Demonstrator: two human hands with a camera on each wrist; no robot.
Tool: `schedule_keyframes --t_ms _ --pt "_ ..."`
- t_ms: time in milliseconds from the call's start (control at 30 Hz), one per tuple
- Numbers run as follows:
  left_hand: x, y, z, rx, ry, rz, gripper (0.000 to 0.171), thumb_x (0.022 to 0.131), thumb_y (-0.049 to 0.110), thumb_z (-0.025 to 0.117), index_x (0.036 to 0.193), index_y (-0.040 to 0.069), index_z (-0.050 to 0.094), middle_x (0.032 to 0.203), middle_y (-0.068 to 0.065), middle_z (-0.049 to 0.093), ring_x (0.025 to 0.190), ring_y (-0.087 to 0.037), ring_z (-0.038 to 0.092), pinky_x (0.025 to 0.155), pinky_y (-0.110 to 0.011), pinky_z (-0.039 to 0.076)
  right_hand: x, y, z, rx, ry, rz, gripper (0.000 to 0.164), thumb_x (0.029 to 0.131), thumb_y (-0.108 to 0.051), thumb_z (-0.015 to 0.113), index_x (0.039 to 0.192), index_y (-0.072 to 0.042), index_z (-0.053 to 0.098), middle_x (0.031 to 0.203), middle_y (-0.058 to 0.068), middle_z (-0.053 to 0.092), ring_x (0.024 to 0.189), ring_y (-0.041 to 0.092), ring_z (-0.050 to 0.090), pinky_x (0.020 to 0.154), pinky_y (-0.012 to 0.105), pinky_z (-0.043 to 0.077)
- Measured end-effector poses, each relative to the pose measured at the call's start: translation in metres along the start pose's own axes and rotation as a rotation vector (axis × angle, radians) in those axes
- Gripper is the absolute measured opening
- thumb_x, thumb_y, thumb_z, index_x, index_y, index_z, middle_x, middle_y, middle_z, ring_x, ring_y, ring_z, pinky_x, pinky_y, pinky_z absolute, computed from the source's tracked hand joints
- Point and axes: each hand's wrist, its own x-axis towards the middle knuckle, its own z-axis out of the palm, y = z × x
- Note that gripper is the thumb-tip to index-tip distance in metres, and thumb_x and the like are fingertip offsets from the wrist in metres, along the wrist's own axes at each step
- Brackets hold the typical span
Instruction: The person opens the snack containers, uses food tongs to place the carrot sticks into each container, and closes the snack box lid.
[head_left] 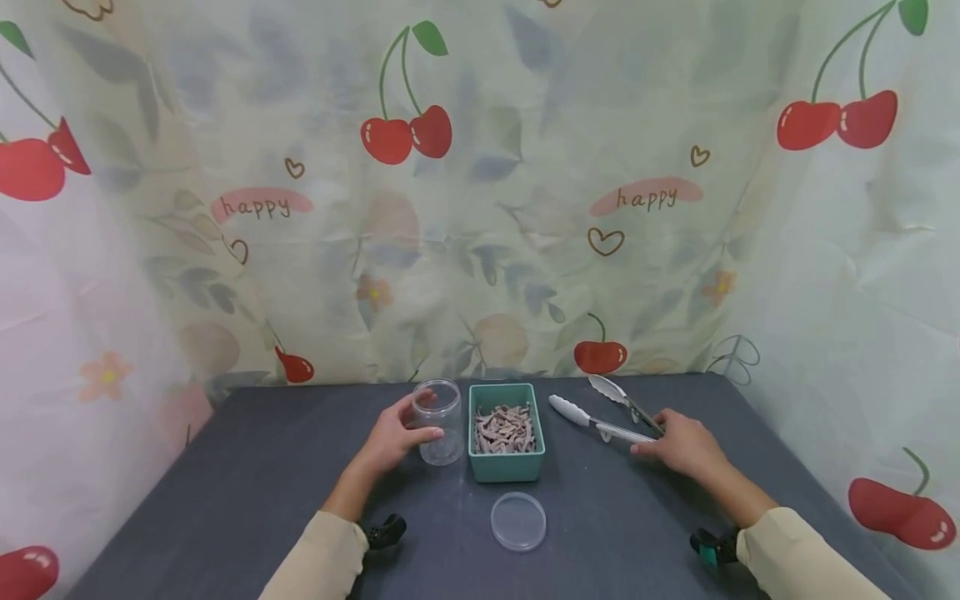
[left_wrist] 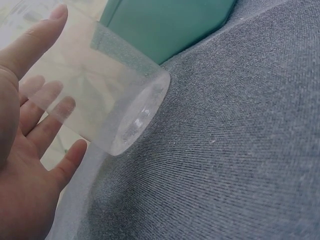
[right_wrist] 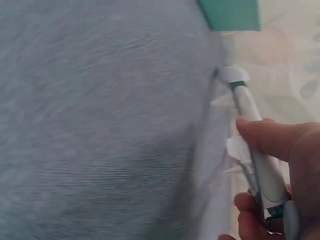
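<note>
A clear plastic jar [head_left: 442,437] stands uncapped on the dark cloth, and my left hand [head_left: 397,433] holds its side, thumb in front and fingers behind. To the jar's right is a teal rectangular box [head_left: 506,469] filled with greyish-brown strip-like pieces [head_left: 504,429]. My right hand [head_left: 685,448] grips a pair of metal tongs [head_left: 626,434] by the handles. The arms of the tongs are spread, with pale scalloped tips pointing toward the back left. In the right wrist view, the thumb lies along one handle [right_wrist: 267,180] and the fingers curl beneath.
A round translucent lid [head_left: 518,522] lies flat in front of the box. Dark ribbed cloth [head_left: 600,533] covers the table. A patterned curtain [head_left: 480,250] with cherries closes off the back and both sides.
</note>
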Motion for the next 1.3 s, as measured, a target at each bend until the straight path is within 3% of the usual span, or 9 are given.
schedule_keyframes --t_ms 133,333,467,567,700,767,1300 --pt "0.0 0.001 0.0 0.0 0.004 -0.009 0.068 0.08 0.01 0.081 0.14 0.004 0.05 0.136 -0.013 0.056 0.128 -0.036 0.047 0.101 -0.052 0.037 0.001 -0.007 -0.015 0.007 0.001 -0.04 0.068 0.078 -0.034 0.08 0.121 0.013 0.056 0.107 0.025 0.063 0.085 0.031 0.06 0.072 0.047 0.047" --pt "0.0 0.003 -0.001 -0.008 -0.004 0.002 0.067 0.081 0.008 0.079 0.14 0.002 0.048 0.137 -0.016 0.054 0.128 -0.037 0.047 0.101 -0.053 0.038 -0.002 -0.018 -0.036 0.049 0.045 -0.064 0.058 0.08 -0.029 0.079 0.117 0.011 0.06 0.101 0.022 0.065 0.084 0.032 0.06 0.07 0.046 0.047" --pt "-0.006 0.02 -0.003 -0.025 -0.029 0.002 0.067 0.082 0.006 0.078 0.14 -0.003 0.046 0.138 -0.022 0.051 0.129 -0.04 0.045 0.101 -0.054 0.036 -0.003 -0.023 -0.044 0.092 0.091 -0.068 0.054 0.082 -0.03 0.077 0.116 0.009 0.062 0.105 0.024 0.065 0.087 0.034 0.06 0.069 0.045 0.048" --pt "-0.007 0.021 -0.003 -0.012 -0.024 -0.011 0.066 0.082 0.008 0.079 0.14 0.0 0.047 0.138 -0.019 0.052 0.129 -0.039 0.045 0.102 -0.054 0.036 -0.003 -0.024 -0.045 0.112 0.125 -0.075 0.054 0.083 -0.034 0.075 0.116 0.007 0.063 0.102 0.021 0.066 0.083 0.031 0.061 0.064 0.042 0.047" --pt "-0.002 0.004 0.0 0.0 0.001 -0.034 0.065 0.082 0.011 0.08 0.139 0.008 0.05 0.137 -0.011 0.055 0.129 -0.035 0.046 0.102 -0.052 0.037 -0.001 -0.024 -0.042 0.128 0.196 -0.071 0.056 0.084 -0.042 0.074 0.116 0.004 0.064 0.094 0.016 0.067 0.076 0.026 0.059 0.06 0.037 0.044" --pt "-0.002 0.003 0.0 -0.004 0.001 -0.042 0.065 0.081 0.012 0.08 0.139 0.01 0.051 0.137 -0.01 0.055 0.129 -0.034 0.046 0.102 -0.053 0.037 -0.001 -0.025 -0.041 0.151 0.236 -0.072 0.055 0.084 -0.042 0.074 0.115 0.003 0.064 0.091 0.013 0.067 0.073 0.024 0.058 0.059 0.036 0.044" --pt "-0.001 0.003 0.0 -0.008 -0.003 -0.039 0.066 0.081 0.01 0.08 0.14 0.008 0.05 0.137 -0.01 0.055 0.129 -0.034 0.046 0.102 -0.052 0.037 -0.002 -0.042 -0.049 0.309 0.479 -0.231 0.04 0.087 -0.033 0.074 0.113 -0.003 0.069 0.086 0.009 0.069 0.076 0.022 0.059 0.057 0.029 0.046"
